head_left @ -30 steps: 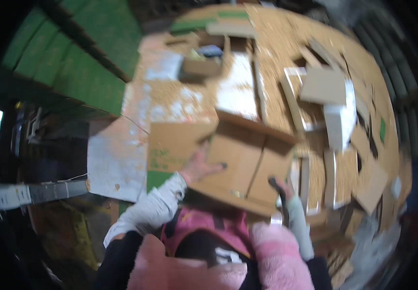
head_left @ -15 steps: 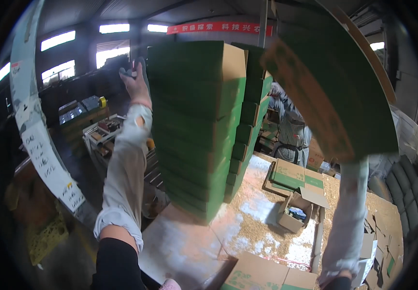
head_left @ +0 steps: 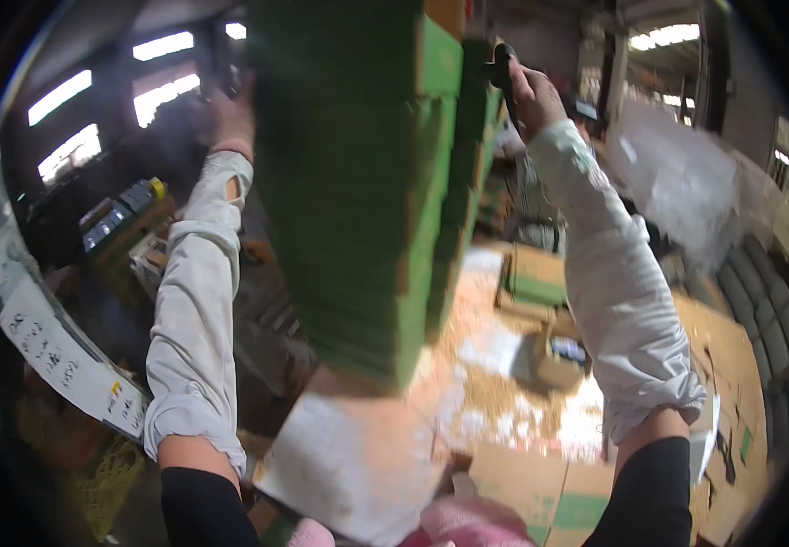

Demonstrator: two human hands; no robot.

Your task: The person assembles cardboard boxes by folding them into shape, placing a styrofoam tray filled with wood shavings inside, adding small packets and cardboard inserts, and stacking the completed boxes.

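A tall stack of green cardboard boxes (head_left: 340,210) rises in front of me, its top cut off by the upper edge of the view. Beside its left face is my left hand (head_left: 228,118), raised and smeared by motion, so its fingers do not read clearly. My right hand (head_left: 538,96) is up at the stack's right side, its dark-covered fingertips stretched upward and nothing visible in its grasp. Whether it touches the second column of boxes (head_left: 467,137) behind cannot be told. Loose whitish sleeves cover both forearms.
Flat green-and-brown cardboard (head_left: 540,278) and a small open carton (head_left: 558,360) lie on the dusty table (head_left: 358,456) to the right. More printed cardboard (head_left: 522,483) sits near me. A person in a striped apron (head_left: 540,214) is partly hidden behind my right arm. A marked white board (head_left: 57,356) stands left.
My right hand has moved left to the stack; the green box it held up is no longer seen in it. Brown cardboard now shows above the stack. The view has shifted.
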